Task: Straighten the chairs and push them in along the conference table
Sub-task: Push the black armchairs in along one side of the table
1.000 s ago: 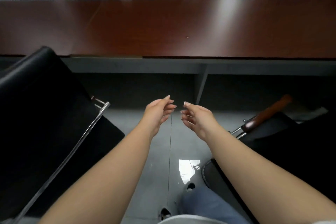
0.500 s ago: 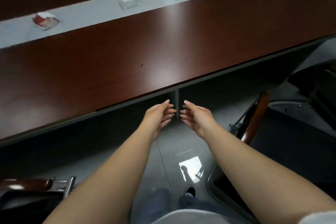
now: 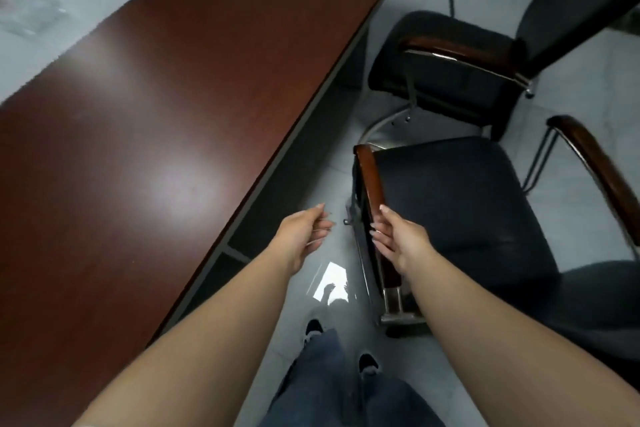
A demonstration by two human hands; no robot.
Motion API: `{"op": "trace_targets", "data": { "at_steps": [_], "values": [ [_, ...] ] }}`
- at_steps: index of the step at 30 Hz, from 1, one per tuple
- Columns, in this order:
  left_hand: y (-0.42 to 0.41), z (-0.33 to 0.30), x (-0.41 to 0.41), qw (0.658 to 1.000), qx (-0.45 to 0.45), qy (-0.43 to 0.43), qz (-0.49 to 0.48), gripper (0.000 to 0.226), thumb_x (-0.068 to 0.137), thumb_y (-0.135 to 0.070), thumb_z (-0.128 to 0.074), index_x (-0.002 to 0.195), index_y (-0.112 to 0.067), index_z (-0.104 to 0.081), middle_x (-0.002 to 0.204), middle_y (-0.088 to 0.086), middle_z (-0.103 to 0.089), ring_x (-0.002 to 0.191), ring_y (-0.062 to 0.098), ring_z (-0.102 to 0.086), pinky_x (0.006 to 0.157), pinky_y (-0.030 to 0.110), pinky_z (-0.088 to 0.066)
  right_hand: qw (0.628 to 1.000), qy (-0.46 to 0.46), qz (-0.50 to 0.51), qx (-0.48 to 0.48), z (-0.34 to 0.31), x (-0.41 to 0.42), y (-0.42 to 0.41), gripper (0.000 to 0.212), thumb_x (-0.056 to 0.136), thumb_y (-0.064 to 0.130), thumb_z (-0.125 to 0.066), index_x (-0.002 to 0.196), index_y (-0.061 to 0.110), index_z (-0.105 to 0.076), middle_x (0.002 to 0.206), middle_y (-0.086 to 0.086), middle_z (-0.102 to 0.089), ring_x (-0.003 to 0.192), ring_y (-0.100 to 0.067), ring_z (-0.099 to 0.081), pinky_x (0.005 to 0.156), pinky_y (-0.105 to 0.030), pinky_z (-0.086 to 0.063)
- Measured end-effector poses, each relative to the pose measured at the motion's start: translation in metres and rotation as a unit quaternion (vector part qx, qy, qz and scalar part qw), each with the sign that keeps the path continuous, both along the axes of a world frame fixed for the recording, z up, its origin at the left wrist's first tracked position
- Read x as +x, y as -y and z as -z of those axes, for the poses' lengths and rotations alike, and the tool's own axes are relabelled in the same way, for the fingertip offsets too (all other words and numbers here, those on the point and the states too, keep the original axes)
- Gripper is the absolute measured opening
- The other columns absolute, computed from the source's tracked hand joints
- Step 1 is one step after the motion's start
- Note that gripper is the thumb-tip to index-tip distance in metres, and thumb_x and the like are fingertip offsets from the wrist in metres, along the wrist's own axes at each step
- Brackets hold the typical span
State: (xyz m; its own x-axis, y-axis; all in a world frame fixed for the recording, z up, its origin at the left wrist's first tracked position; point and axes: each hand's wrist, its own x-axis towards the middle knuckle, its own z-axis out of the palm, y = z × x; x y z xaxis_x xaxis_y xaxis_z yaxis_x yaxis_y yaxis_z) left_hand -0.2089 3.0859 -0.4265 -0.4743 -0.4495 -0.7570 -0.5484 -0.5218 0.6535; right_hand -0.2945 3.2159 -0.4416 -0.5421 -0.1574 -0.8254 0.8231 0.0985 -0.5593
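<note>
Near chair (image 3: 460, 208) not yet pushed under conference table (image 3: 180, 107); far chair (image 3: 450, 69) askew. Left hand (image 3: 304, 236), right hand (image 3: 394, 239) held loosely curled, nothing gripped.

This is an office meeting room. A long, glossy dark red-brown wooden conference table (image 3: 166, 107) runs across the left, with a pale grey strip (image 3: 69, 7) down its middle. Beside it, black padded chairs on chrome tube frames with brown wooden armrests, one near (image 3: 460, 204) and one farther (image 3: 446, 69), stand on a shiny pale grey tiled floor (image 3: 571, 80) (a ceiling light reflects in it).
</note>
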Motion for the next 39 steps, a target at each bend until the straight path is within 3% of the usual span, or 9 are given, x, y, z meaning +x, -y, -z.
{"op": "trace_targets", "data": {
  "at_steps": [3, 7, 12, 16, 19, 21, 23, 33, 39],
  "values": [
    [0.007, 0.024, -0.037, 0.998, 0.015, 0.021, 0.064, 0.023, 0.094, -0.035, -0.052, 0.081, -0.018, -0.06, 0.07, -0.003, -0.061, 0.06, 0.006, -0.05, 0.062, 0.018, -0.041, 0.998, -0.014, 0.04, 0.055, 0.022, -0.023, -0.009, 0.021, 0.087, 0.029, -0.065, 0.091, 0.009, -0.063, 0.085, -0.002, -0.063, 0.084, -0.017, -0.062, 0.071, -0.023, -0.049],
    [0.003, 0.061, -0.077, 0.99, 0.039, 0.045, 0.128, 0.026, 0.092, -0.036, -0.054, 0.078, -0.015, -0.061, 0.071, -0.001, -0.061, 0.067, 0.01, -0.053, 0.079, 0.025, -0.045, 0.992, -0.02, 0.039, 0.121, 0.055, -0.042, -0.021, 0.045, 0.084, 0.032, -0.068, 0.118, 0.005, -0.059, 0.118, -0.007, -0.058, 0.116, -0.024, -0.053, 0.097, -0.032, -0.041],
    [-0.006, 0.099, -0.098, 0.984, 0.047, 0.061, 0.163, 0.034, 0.085, -0.046, -0.061, 0.093, -0.013, -0.058, 0.089, 0.003, -0.051, 0.079, 0.014, -0.048, 0.071, 0.024, -0.042, 0.992, 0.061, -0.046, 0.099, 0.093, -0.029, -0.018, 0.053, 0.08, 0.045, -0.068, 0.112, 0.004, -0.062, 0.105, -0.006, -0.065, 0.095, -0.023, -0.062, 0.091, -0.032, -0.048],
    [-0.014, 0.124, -0.11, 0.984, 0.061, 0.065, 0.153, 0.056, 0.082, -0.052, -0.062, 0.122, -0.014, -0.054, 0.119, -0.001, -0.055, 0.116, 0.017, -0.05, 0.093, 0.029, -0.042, 0.988, 0.012, -0.093, 0.121, 0.108, -0.018, -0.018, 0.039, 0.089, 0.037, -0.06, 0.113, 0.007, -0.065, 0.101, -0.012, -0.068, 0.094, -0.028, -0.065, 0.085, -0.035, -0.052],
    [-0.019, 0.138, -0.109, 0.986, 0.076, 0.071, 0.132, 0.038, 0.082, -0.045, -0.065, 0.102, -0.013, -0.063, 0.089, 0.0, -0.06, 0.091, 0.016, -0.056, 0.086, 0.028, -0.046, 0.989, 0.012, -0.1, 0.105, 0.102, -0.017, -0.017, 0.037, 0.092, 0.039, -0.055, 0.113, 0.009, -0.062, 0.098, -0.007, -0.063, 0.088, -0.02, -0.06, 0.075, -0.028, -0.048],
    [-0.027, 0.136, -0.111, 0.987, 0.086, 0.066, 0.117, 0.024, 0.083, -0.037, -0.067, 0.078, -0.015, -0.059, 0.068, 0.001, -0.05, 0.067, 0.013, -0.049, 0.071, 0.024, -0.047, 0.99, 0.012, -0.094, 0.109, 0.099, -0.02, -0.023, 0.044, 0.092, 0.042, -0.053, 0.117, 0.007, -0.061, 0.097, -0.006, -0.06, 0.089, -0.019, -0.056, 0.08, -0.027, -0.045],
    [-0.03, 0.137, -0.106, 0.987, 0.075, 0.071, 0.12, 0.025, 0.084, -0.032, -0.068, 0.071, -0.017, -0.053, 0.061, 0.0, -0.044, 0.056, 0.011, -0.042, 0.066, 0.023, -0.046, 0.989, 0.021, -0.1, 0.109, 0.095, -0.017, -0.028, 0.047, 0.091, 0.043, -0.053, 0.119, 0.005, -0.06, 0.097, -0.006, -0.059, 0.089, -0.018, -0.055, 0.081, -0.026, -0.044],
    [-0.092, 0.118, 0.002, 0.993, 0.108, 0.048, 0.018, 0.02, 0.085, -0.031, -0.065, 0.083, -0.012, -0.061, 0.051, -0.004, -0.047, 0.048, 0.007, -0.037, 0.056, 0.02, -0.036, 0.983, 0.079, -0.143, 0.086, 0.082, 0.049, -0.089, 0.035, 0.088, 0.038, -0.062, 0.097, 0.005, -0.068, 0.087, -0.01, -0.07, 0.083, -0.023, -0.066, 0.066, -0.025, -0.051],
    [-0.169, 0.096, 0.072, 0.984, 0.114, 0.021, -0.132, 0.017, 0.087, -0.026, -0.063, 0.08, -0.012, -0.063, 0.057, 0.001, -0.046, 0.05, 0.009, -0.037, 0.047, 0.016, -0.037, 0.954, 0.063, -0.287, 0.053, 0.074, 0.091, -0.155, 0.031, 0.087, 0.036, -0.063, 0.08, 0.008, -0.072, 0.081, -0.013, -0.072, 0.069, -0.019, -0.066, 0.066, -0.026, -0.053]
  ]
}}
